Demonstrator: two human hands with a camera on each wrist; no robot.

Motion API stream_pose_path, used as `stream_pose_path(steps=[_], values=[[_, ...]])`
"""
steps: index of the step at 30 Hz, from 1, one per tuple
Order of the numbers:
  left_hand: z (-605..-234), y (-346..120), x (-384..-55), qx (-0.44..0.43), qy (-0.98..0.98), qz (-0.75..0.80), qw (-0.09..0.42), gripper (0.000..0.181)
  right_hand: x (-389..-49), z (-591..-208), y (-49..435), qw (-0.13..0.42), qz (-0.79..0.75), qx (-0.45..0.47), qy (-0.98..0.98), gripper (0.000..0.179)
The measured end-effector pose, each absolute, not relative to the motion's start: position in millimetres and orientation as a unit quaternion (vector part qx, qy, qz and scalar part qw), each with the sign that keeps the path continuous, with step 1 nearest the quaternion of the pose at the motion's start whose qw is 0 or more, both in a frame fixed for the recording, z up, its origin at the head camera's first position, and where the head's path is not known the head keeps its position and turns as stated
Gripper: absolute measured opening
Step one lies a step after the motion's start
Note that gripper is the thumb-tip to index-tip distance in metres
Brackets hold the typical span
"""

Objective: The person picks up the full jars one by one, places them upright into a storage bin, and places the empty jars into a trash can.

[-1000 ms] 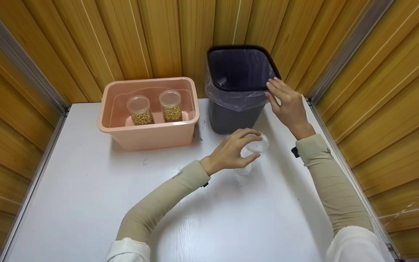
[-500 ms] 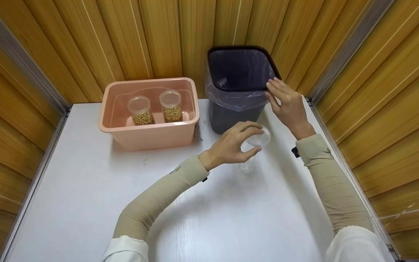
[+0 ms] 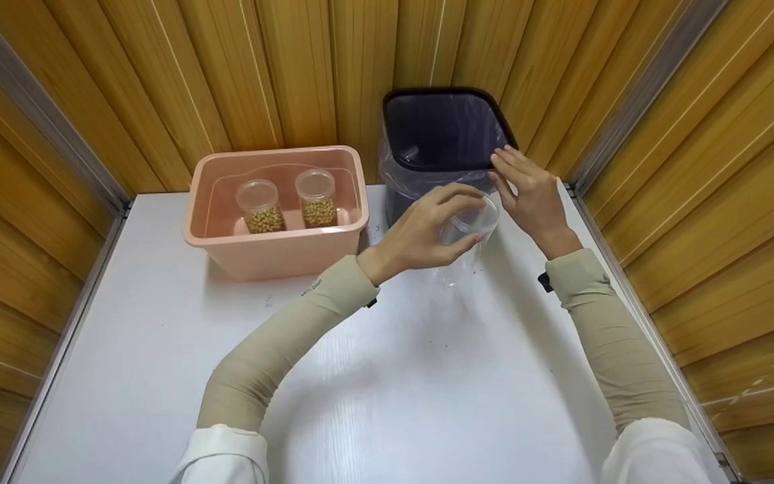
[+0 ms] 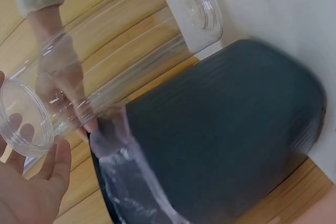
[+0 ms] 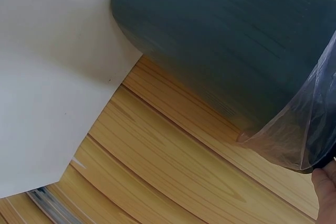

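Note:
My left hand (image 3: 424, 228) holds a clear plastic jar (image 4: 142, 30) round its rim, with nothing visible inside it. In the head view the jar is off the table, in front of the dark trash can (image 3: 406, 202). A clear liner bag (image 3: 420, 176) is folded over the can's rim. My right hand (image 3: 535, 198) holds the can's right front rim, fingertips over the edge and thumb on the outside. In the right wrist view, only part of that hand shows, at the rim.
Left of the can stands a pink plastic bin (image 3: 279, 259). Inside it are two clear lidded jars (image 3: 264, 205) partly filled with yellowish beans. Ribbed wooden-looking walls (image 3: 293, 74) enclose the white table (image 3: 387, 403) at the back and sides. Tiny dark specks lie on the table.
My left hand has lifted the clear jar off the table and moved it up and away from me, closer to the trash can. My right hand has stayed on the rim.

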State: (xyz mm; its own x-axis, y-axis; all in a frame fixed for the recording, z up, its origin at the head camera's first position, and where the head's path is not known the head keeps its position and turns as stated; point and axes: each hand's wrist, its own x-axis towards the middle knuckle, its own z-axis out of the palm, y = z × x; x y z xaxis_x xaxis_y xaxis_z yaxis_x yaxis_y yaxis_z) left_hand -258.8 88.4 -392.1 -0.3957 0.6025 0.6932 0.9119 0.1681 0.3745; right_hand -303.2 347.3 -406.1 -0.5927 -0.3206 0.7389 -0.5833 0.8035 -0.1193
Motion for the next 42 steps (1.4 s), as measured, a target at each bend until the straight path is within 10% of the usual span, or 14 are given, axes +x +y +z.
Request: stream_pose_path(steps=[26, 42], values=[[-227, 85, -329, -0.437, -0.752, -0.442, 0.218, 0.04, -295, -407, 349, 0.358, 0.195, 0.227, -0.884, 0.034], [-241, 119, -399, -0.379, -0.814, -0.369, 0.242, 0.045, -295, -411, 348, 0.382, 0.2, 0.251, -0.867, 0.031]])
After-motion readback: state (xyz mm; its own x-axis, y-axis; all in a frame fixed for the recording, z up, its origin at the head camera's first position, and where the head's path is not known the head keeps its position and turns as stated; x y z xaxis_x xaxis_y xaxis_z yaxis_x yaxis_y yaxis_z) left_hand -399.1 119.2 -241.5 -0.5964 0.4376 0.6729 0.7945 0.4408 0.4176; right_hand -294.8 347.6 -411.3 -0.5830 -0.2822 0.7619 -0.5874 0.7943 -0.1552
